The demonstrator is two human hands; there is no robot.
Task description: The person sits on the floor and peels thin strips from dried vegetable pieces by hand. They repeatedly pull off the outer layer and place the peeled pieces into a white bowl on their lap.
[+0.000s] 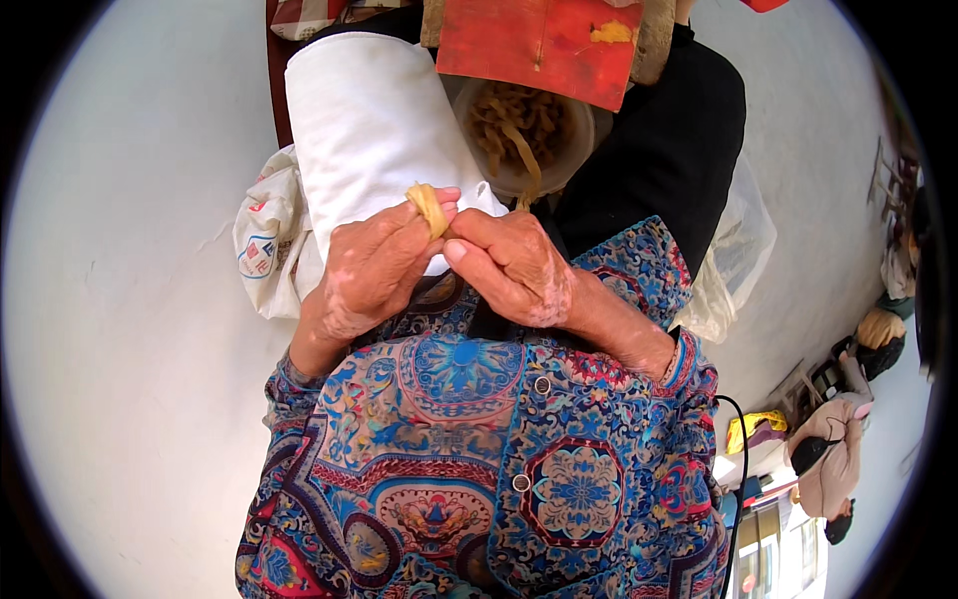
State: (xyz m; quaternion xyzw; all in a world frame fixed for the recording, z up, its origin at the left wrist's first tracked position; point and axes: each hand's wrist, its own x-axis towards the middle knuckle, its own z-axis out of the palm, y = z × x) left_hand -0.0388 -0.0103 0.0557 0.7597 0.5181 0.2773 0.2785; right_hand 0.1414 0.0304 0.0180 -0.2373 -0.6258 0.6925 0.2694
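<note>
My left hand (374, 265) is closed on a pale yellow strip (427, 208), which is looped over in a band at its fingertips. My right hand (509, 265) meets it from the right, fingers curled and thumb pressed near the loop; what it pinches is hidden. Both hands are above a white cloth (369, 110) spread over my left leg. Just beyond them, a white bowl (464, 105) holds several yellowish-brown strips, one trailing over its rim behind my right hand.
A red board (529, 40) on a wooden support overhangs the bowl. A printed white sack (264, 240) lies at my left, a translucent plastic bag (743, 260) at my right. Other people (828, 459) and chairs are along the far right.
</note>
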